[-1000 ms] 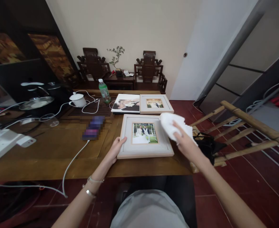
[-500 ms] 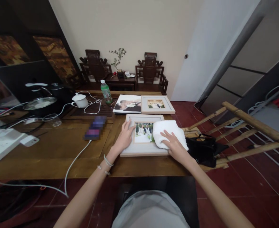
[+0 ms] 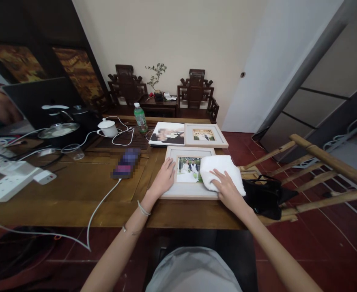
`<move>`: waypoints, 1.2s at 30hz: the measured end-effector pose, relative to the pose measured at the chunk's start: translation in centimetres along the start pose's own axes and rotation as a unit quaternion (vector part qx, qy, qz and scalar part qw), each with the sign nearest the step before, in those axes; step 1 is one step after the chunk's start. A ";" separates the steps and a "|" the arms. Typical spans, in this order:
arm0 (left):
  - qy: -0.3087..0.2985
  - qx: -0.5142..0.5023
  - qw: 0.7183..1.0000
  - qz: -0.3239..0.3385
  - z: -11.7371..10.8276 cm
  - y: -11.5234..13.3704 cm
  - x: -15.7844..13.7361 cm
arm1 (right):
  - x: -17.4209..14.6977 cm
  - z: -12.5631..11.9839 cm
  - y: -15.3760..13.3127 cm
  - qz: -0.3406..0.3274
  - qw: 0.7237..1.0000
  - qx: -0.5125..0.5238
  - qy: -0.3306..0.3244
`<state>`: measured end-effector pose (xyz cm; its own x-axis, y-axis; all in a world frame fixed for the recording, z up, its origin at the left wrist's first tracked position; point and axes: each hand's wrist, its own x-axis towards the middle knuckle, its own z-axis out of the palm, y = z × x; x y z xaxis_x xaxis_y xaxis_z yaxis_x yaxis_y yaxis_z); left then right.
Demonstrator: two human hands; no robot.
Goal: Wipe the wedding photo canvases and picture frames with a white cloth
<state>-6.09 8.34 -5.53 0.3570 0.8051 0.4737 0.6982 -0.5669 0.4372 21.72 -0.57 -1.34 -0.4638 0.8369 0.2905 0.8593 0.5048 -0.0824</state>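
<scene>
On the table, the frame lies at my twelve o'clock. The cloth, a second ago at its two o'clock, now covers three, under my spread right fingers. My left fingers, then gripping the edge, rest unclenched at nine.

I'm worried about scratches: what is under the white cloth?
The near picture frame runs under the white cloth, its left part showing. The covered surface cannot be seen.
</scene>
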 end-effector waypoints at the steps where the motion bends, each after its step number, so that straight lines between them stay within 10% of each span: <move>1: 0.005 -0.009 1.000 -0.001 0.2 -0.3 0.2 | 0.1 0.1 0.1 0.000 1.000 -0.002 0.006; 14: -0.016 -0.023 0.999 -0.022 0.5 -0.5 1.0 | 2.1 -1.5 1.4 0.007 1.000 -0.010 0.001; 22: 0.001 -0.047 0.999 -0.007 0.5 -1.0 1.0 | 12.5 -0.3 0.3 -0.060 0.982 -0.089 0.157; 26: 0.007 -0.043 0.999 0.011 0.4 -0.9 1.0 | 16.8 3.5 -1.3 -0.171 0.978 -0.099 0.066; 36: -0.011 -0.049 0.999 0.007 0.4 -0.9 0.9 | 17.8 4.5 -1.8 -0.131 0.984 -0.121 -0.017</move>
<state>-6.14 9.63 -5.75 0.3807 0.7997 0.4644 0.6296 -0.5919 0.5032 10.94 14.30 -0.28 -0.6792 0.6935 0.2402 0.7339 0.6421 0.2215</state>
